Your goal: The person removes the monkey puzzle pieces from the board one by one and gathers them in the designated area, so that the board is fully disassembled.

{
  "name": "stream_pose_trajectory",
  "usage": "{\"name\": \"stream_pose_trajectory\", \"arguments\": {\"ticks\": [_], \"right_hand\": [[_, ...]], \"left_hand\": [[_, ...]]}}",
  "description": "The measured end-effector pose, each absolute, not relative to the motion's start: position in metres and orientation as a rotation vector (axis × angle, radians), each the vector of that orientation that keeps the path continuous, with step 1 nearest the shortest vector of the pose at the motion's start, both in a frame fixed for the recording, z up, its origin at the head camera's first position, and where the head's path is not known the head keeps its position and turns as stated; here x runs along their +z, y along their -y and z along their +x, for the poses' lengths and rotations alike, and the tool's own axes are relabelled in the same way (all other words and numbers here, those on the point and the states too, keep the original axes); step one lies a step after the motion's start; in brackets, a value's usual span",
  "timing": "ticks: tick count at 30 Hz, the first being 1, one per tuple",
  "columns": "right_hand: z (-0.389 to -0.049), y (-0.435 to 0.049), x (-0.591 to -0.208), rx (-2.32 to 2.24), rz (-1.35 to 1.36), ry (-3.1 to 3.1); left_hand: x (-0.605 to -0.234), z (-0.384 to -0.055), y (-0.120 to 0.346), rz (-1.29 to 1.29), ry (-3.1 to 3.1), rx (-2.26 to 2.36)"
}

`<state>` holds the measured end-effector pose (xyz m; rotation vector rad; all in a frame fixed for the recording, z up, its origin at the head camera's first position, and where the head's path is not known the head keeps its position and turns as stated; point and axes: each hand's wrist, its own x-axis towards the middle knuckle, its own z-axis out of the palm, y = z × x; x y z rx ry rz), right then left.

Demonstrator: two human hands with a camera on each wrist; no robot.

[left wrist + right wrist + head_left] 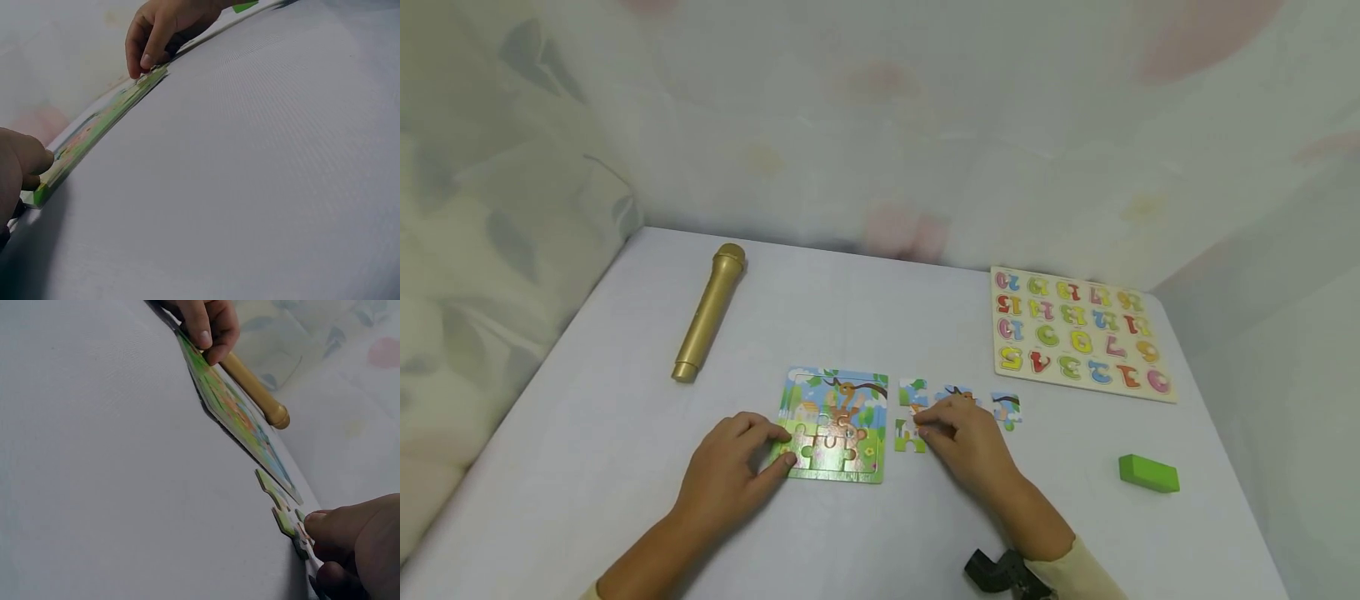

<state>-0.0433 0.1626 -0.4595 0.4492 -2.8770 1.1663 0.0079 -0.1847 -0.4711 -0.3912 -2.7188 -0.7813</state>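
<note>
A jigsaw puzzle board point(838, 475) with a cartoon animal picture lies on the white table, several pieces fitted in its lower part. My left hand point(733, 462) rests at its left edge, index fingertip and thumb tip touching the surface. To the right of the board, my right hand point(966, 442) pinches a small puzzle piece point(303, 532) between thumb and index finger, mostly hidden by the fingers. Around that hand lie loose pieces: a green and blue piece point(913, 391), a green piece point(910, 437) and a piece with a branch point(1006, 407). Another lies partly behind the knuckles.
A gold microphone point(709, 312) lies at the back left. At the back right is a wooden number board point(1078, 333). A green block point(1148, 473) sits on the right side of the table. Patterned curtains point(880, 125) hang behind the table and at its sides.
</note>
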Motion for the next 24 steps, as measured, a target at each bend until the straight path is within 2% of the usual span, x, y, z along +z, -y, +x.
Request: {"name": "stream_pose_trajectory", "arguments": {"ticks": [11, 24], "right_hand": [[-0.045, -0.169, -0.454, 1.369, 0.415, 2.825], [-0.062, -0.132, -0.438, 1.36, 0.759, 2.851]], "left_hand": [[-0.468, 0.01, 0.182, -0.374, 2.662, -0.843], [-0.469, 0.007, 0.164, -0.466, 2.634, -0.8]]}}
